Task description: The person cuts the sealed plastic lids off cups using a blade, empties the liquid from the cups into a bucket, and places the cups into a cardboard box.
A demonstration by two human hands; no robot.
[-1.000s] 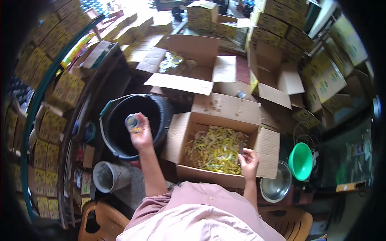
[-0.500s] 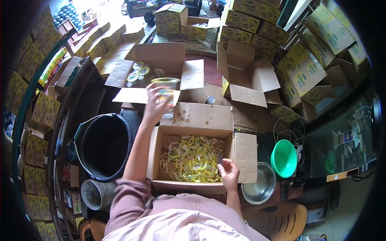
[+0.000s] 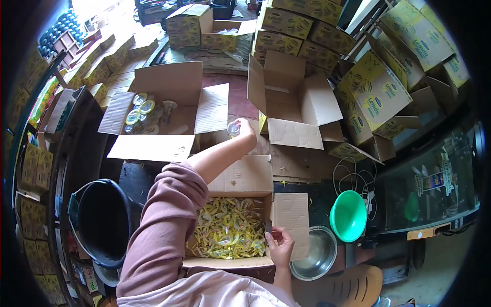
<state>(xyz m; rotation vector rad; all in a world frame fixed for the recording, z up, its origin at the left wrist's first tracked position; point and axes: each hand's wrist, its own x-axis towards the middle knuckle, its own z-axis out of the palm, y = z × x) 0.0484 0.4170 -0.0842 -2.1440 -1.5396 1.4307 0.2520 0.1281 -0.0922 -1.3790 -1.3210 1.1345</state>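
Observation:
My left hand (image 3: pixel 245 134) reaches out past the near carton, its fingers closed around a small clear glass (image 3: pixel 233 129) on the table. At the right side of the near cardboard box (image 3: pixel 232 174), my right hand (image 3: pixel 279 242) pinches a dark flat strip (image 3: pixel 268 229), possibly a blade. Yellow shreds (image 3: pixel 230 230), wrapper-like, cover the bottom of this box. To the left, another open carton (image 3: pixel 169 71) contains several clear cups with yellow-rimmed tops (image 3: pixel 147 106), some lying on their sides.
An open carton (image 3: pixel 304 134) stands at the back right. Beside the near box are a green bowl (image 3: pixel 348 216) and a clear bowl (image 3: pixel 313 253). A black bucket (image 3: pixel 105 222) sits on the left. Stacked yellow lemon cartons (image 3: pixel 376 97) line the right.
My left hand has moved from near the left carton to the small glass; the blurred clear, yellow-marked item it held is gone from it. My right hand keeps the dark strip. The view has shifted.

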